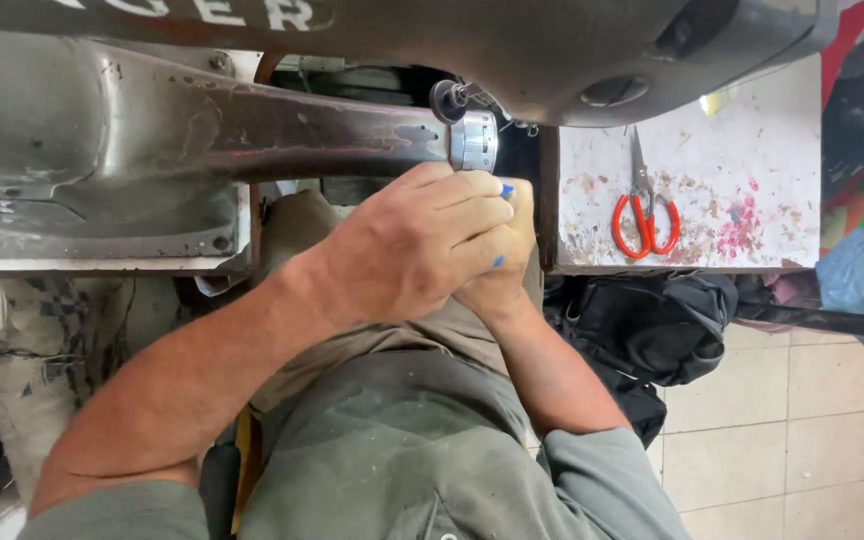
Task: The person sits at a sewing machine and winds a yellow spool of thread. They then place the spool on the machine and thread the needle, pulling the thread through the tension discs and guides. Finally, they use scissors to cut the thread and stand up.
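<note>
Clenching a mostly hidden blue tool (pixel 505 190), both hands (pixel 452 250) aim it upward at the machine's metal wheel (pixel 474 141).

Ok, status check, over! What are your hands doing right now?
Left hand over right hand, both closed on a small blue thing. Right under the machine's metal knob. Orange scissors lying apart on the table.

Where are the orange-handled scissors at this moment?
In the head view, the scissors lie on the stained white tabletop, right of both hands and the sewing machine's metal arm.
</note>
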